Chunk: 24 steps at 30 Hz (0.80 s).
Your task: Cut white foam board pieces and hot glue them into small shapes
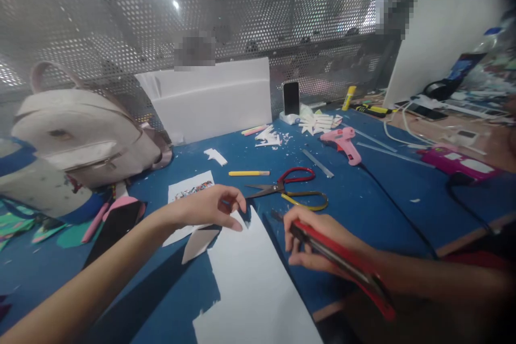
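Note:
My left hand (pixel 212 208) rests with its fingers curled and pinched on the top corner of a white sheet (pixel 250 274) that lies on the blue table (pixel 363 199). A smaller white cut piece (pixel 198 242) lies just under that hand. My right hand (pixel 318 239) grips a red-handled utility knife (pixel 342 260), its dark tip pointing up and left near the sheet's right edge. Just beyond both hands lie scissors (pixel 292 189) with one red and one yellow handle.
A pink glue gun (pixel 344 143), a yellow stick (pixel 249 173) and white paper scraps (pixel 318 121) lie further back. A phone (pixel 291 98) stands by white foam boards (pixel 213 99). A pale backpack (pixel 80 129) and a dark phone (pixel 115 226) are at left.

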{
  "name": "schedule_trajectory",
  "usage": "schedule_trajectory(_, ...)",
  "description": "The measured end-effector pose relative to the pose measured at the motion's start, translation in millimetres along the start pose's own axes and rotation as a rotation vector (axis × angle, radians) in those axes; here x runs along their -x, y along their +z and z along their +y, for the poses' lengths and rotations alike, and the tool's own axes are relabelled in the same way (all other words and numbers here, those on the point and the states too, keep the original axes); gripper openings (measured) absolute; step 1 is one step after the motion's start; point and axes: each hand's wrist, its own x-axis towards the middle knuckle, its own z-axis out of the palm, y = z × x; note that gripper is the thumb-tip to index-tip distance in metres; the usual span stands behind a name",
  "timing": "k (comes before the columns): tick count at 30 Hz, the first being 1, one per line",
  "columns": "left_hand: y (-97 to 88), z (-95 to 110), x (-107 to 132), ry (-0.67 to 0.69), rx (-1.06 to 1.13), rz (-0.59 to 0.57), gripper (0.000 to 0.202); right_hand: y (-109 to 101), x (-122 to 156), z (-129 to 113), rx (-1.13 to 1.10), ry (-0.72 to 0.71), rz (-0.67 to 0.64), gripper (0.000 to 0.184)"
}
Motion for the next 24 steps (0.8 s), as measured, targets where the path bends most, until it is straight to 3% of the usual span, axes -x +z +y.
schedule_trajectory(3, -5.4, 2, 3, -0.023, 0.111, 0.095, 0.031, -8, -9, 0, -0.187, 0.080, 0.058, 0.043)
schedule_trajectory(8, -3.9, 0, 8, -0.048, 0.331, 0.215, 0.029, -27, -19, -2, -0.079, 0.044, 0.172, 0.037)
schedule_trajectory(16, 11.3, 2, 16, -0.058, 0.548, 0.260, 0.025, -49, -26, -14, 0.019, -0.028, 0.093, 0.032)
schedule_trajectory(20, -1.8, -10, 26, -0.068, 0.602, 0.395, 0.027, -59, -18, -18, 0.001, 0.043, 0.093, 0.031)
schedule_trajectory(24, -19.3, -32, 42, -0.087, 0.636, 0.596, 0.027, -74, -6, -16, -0.113, 0.170, 0.221, 0.036)
